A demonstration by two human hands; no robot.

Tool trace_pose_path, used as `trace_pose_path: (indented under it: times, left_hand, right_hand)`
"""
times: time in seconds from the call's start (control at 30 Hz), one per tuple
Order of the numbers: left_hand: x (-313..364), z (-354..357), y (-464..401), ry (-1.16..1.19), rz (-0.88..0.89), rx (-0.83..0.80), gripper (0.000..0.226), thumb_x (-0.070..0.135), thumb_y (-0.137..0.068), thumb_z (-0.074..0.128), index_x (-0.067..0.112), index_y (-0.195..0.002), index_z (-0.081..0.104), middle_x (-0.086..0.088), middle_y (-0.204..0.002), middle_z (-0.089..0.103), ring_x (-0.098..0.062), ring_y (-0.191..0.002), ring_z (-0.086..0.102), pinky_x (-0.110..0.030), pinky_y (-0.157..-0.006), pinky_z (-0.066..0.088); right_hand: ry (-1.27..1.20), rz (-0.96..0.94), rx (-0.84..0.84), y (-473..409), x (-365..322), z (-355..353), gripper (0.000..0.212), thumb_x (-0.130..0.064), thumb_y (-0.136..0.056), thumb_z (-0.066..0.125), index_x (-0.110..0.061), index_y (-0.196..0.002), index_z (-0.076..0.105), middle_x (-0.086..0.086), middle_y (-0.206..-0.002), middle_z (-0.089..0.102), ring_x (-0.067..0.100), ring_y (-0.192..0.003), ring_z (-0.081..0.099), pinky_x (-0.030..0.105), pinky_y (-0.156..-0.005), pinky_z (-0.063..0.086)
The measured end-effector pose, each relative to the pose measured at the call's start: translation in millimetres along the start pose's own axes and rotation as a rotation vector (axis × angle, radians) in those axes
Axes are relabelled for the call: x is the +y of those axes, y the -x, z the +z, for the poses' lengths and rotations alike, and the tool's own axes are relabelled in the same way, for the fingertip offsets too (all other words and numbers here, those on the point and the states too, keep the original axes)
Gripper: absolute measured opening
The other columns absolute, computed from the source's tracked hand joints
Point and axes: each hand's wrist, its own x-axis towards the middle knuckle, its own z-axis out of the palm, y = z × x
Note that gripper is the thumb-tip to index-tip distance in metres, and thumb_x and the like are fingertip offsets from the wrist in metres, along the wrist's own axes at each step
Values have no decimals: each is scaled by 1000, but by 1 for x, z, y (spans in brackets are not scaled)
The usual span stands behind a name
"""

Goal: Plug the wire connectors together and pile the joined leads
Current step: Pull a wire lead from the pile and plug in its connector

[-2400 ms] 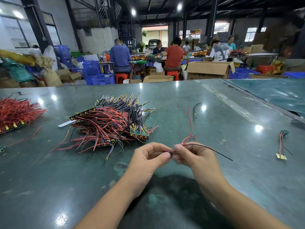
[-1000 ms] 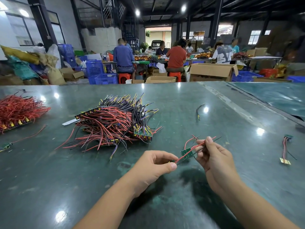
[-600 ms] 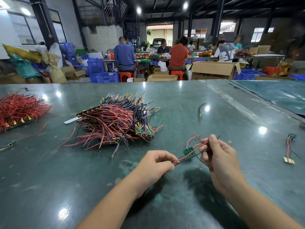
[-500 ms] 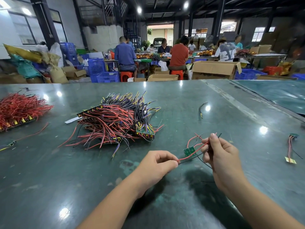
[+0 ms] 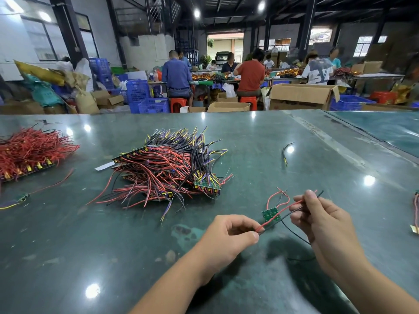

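Observation:
Low over the green table, my left hand [image 5: 229,234] pinches one end of a red and black lead [image 5: 277,216] between thumb and fingers. My right hand [image 5: 322,219] pinches the same lead further along, so the wires stretch taut between both hands. A small green circuit board [image 5: 270,214] with looped red wires lies on the table just behind the stretched lead. A big pile of red, black and purple leads [image 5: 167,171] with connector strips sits further back, left of centre.
A second heap of red wires [image 5: 29,148] lies at the far left, with a loose lead [image 5: 22,197] in front. A short black wire [image 5: 285,152] lies mid-table; another lead [image 5: 416,211] is at the right edge. People work at tables beyond, among cardboard boxes [image 5: 301,96].
My hands were together at the connector, then drew apart along the lead. The right hand slid right and up, stretching the red and black wires; the small green board came into view.

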Motion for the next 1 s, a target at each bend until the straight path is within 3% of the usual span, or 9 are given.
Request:
trace_pose_path:
  times: [0.1,0.23,0.4,0.5,0.6,0.7,0.83,0.9,1.0]
  left_hand:
    - [-2,1,-2,37,-2,43,20,1,-85,64,20,-82,70,12,-68,62,0,-65,50,-12,-66,39]
    - [-2,0,-7,104,8,151,14,3,-82,68,16,-77,69,9,-61,58,-4,-60,47,-14,-62,39]
    - [-4,0,-8,141,15,151,16,0,-85,65,14,-83,72,8,-67,66,-3,-64,54,-14,-65,44]
    - [-8,5,-8,191,39,30,20,3,-77,74,15,-91,68,0,-82,71,-6,-77,62,-19,-74,49]
    - [-10,7,-8,158,50,43,37,14,-64,79,15,-97,63,0,-92,73,-12,-89,66,-29,-85,53]
    - [-11,4,-7,74,60,124,47,32,-59,80,20,-102,64,3,-100,72,-9,-94,66,-27,-87,52]
    - [-10,-3,-9,58,88,256,25,6,-81,72,18,-101,65,-1,-98,72,-6,-88,65,-22,-82,48]
    - [-8,-5,-10,47,84,308,25,-2,-85,65,17,-101,65,-2,-95,71,-6,-85,64,-25,-82,49]
    - [-8,-7,-11,44,79,345,25,-5,-87,59,16,-99,65,-1,-92,70,-9,-83,63,-28,-82,49]
  right_hand:
    - [2,15,-83,0,-1,-2,24,-28,-86,58,-5,-84,65,8,-69,69,12,-59,65,19,-62,56]
    - [548,-185,-226,9,0,-1,11,-25,-84,64,-20,-93,69,-6,-84,73,7,-76,66,12,-70,50]
    - [736,-223,-464,25,-5,9,28,-54,-83,57,-31,-94,70,-21,-97,69,-8,-90,61,7,-77,43]
    - [746,-200,-467,29,0,14,16,-34,-86,61,-29,-97,70,-17,-92,72,-1,-87,65,12,-77,47]
    - [538,-161,-373,24,-2,16,18,-9,-91,56,-16,-82,70,-2,-80,73,8,-78,67,17,-71,50]
    - [499,-239,-126,4,-21,2,21,-11,-96,48,-13,-82,64,4,-62,63,10,-56,57,16,-52,44]
    - [1019,-359,354,-48,-56,-57,27,-22,-98,45,-3,-100,64,18,-82,62,32,-75,55,34,-61,34]
    - [1328,-187,431,-63,-63,-85,34,-26,-92,42,3,-100,59,30,-98,61,43,-94,55,40,-72,36]
    - [1751,17,441,-65,-56,-100,41,-26,-87,52,1,-117,55,28,-127,49,40,-124,38,43,-100,33]
